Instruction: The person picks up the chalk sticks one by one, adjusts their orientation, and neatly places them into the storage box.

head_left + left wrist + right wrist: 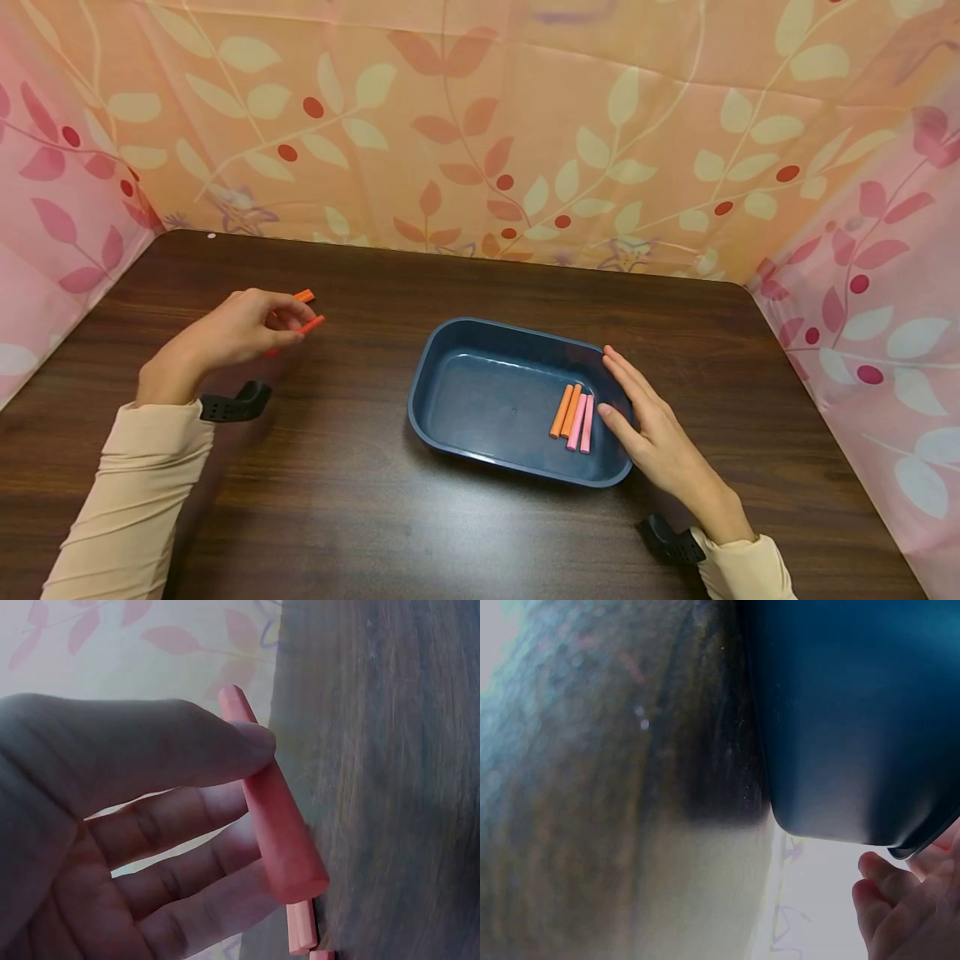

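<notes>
1. Left hand (pixel 236 332): narrow pinch, red stick (pixel 312 323) between thumb and fingertips, above the tabletop (pixel 360 517), nearest its far-left corner. Left wrist view: the stick's near end juts well past the thumb. Likely failure: stick pivots or slips. Cause: off-centre hold on a rounded surface.

2. Loose orange stick (pixel 304 296) just beyond that hand, partly hidden by fingers. Could get bumped and roll toward the tabletop's far edge. Cause: knuckles working that close.

3. Red bit (pixel 273 352) below the thumb: can't tell if it's the held stick's other end or another piece. Left wrist view has two stick ends (pixel 302 928) under the held one, so snagging a neighbour is plausible.

4. Right hand (pixel 663 437): fingers extended along the rim at the far-right corner of the blue tray (pixel 487 400), thumb reaching inside. Pressure: can't tell. Leaning on that one end could skid or tip the tray.

5. Two orange sticks (pixel 561 411) and two pink sticks (pixel 577 423) lie side by side near the tray's right wall. Thumb is just beside the pink pair; a twitch would probably scatter the row.

6. Tray sits well apart from the left hand. A drop over that gap would hit the tabletop and probably roll.
</notes>
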Action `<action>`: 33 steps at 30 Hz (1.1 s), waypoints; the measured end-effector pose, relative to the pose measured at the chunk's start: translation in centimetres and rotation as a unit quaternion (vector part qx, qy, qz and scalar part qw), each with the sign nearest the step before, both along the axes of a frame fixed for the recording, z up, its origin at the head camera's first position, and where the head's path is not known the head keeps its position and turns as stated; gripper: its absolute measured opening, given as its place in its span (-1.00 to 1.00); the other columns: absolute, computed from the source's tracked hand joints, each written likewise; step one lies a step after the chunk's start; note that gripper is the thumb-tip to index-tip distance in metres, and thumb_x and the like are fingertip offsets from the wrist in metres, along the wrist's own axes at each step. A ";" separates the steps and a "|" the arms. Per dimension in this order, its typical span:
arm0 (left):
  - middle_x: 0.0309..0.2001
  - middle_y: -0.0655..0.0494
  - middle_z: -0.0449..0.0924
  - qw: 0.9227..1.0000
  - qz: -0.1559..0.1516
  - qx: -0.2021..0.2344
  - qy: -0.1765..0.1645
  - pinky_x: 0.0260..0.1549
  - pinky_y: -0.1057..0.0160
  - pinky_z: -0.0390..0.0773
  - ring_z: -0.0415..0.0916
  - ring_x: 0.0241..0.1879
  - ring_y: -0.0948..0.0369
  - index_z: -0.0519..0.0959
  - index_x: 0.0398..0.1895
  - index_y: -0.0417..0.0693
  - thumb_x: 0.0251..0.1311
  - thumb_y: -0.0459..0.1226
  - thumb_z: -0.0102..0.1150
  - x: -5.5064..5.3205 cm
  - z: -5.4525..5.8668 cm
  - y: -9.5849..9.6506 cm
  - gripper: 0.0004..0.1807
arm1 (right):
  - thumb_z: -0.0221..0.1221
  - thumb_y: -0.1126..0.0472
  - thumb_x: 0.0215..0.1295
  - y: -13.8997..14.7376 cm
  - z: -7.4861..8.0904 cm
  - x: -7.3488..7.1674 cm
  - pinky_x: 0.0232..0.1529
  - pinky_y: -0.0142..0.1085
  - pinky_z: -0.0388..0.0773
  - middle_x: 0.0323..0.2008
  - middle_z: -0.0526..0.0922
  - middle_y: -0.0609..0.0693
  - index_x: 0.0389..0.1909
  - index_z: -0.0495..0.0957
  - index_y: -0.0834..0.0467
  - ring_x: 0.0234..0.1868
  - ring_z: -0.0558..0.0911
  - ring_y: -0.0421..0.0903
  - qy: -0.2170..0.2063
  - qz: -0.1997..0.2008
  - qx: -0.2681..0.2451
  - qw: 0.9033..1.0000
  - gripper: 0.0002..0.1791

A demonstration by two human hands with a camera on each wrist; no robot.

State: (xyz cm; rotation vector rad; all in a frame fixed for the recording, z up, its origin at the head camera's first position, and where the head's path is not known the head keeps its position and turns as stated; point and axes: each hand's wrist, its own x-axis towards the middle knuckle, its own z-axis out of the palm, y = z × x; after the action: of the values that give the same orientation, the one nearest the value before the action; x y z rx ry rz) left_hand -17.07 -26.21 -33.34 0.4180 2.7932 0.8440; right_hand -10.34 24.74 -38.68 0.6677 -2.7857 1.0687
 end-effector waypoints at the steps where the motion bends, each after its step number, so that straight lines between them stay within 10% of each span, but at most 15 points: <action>1: -0.30 0.03 0.71 1.000 0.000 0.002 0.001 -0.52 0.34 0.47 0.52 -0.40 0.27 0.65 -0.01 -0.21 0.20 -0.38 0.28 0.0 0.0 0.2 -0.73 | 0.15 0.28 0.39 0.0 0.0 0.0 0.33 -0.75 -0.10 0.57 0.07 0.03 0.55 0.08 0.08 0.54 0.13 0.13 0.002 0.001 0.000 1.000 -0.25; 33: -0.28 -0.02 0.69 0.995 0.024 0.097 -0.005 -0.43 0.34 0.54 0.56 -0.40 0.23 0.61 0.08 -0.18 0.23 -0.32 0.29 1.0 0.7 7.0 -0.66 | 0.15 0.28 0.39 0.1 -0.1 -0.1 0.32 -0.76 -0.09 0.57 0.08 0.03 0.55 0.08 0.09 0.53 0.15 0.13 0.004 -0.001 -0.002 1.000 -0.24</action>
State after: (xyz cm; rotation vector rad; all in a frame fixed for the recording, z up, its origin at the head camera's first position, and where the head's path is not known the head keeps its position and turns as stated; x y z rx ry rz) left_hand -16.05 -19.23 -32.60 0.3775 2.7320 1.1309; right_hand -10.42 24.80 -38.76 0.6666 -2.7759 1.0681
